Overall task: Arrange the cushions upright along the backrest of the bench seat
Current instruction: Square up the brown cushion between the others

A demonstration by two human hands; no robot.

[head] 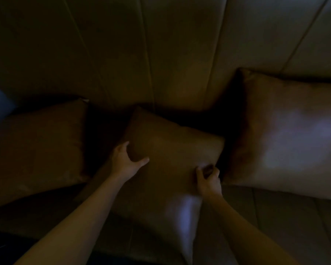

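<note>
Dim scene, three brown cushions on the bench seat (pixel 275 217). Middle cushion (pixel 170 169): I see it tilted, its top corner near the backrest (pixel 180 54), its lower corner reaching toward the seat's front edge. My left hand (pixel 125 161) lies spread against its left edge, thumb on the face, fingers curled behind. My right hand (pixel 208 178) pinches a fold of fabric at its right edge. Left cushion (pixel 38 146): leaning at the backrest, apart from the middle one by a dark gap. Right cushion (pixel 287 134): propped against the backrest, just beside the held cushion, with a pale sheen on its face.
</note>
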